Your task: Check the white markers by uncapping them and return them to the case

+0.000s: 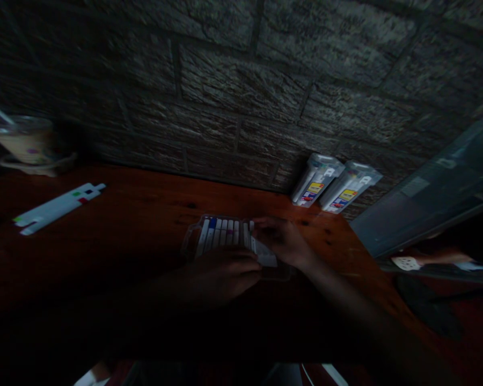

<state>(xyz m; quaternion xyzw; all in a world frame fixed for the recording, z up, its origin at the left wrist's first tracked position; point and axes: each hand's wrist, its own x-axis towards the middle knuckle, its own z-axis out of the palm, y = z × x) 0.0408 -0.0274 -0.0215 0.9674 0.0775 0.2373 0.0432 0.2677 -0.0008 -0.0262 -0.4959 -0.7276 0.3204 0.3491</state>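
Observation:
A clear plastic case of white markers [221, 233] lies on the dark red wooden table [145, 214], near the brick wall. My left hand [221, 273] rests curled on the near edge of the case. On the case's right end, my right hand [279, 240] has its fingers closed around one white marker [263, 254]. The picture is dim and blurred.
Two sealed marker packs [317, 180] [350, 186] lean against the brick wall at the right. Several loose white markers [58, 208] lie at the left, behind them a cup with a straw [24, 142]. A glass panel [430, 198] stands at the right.

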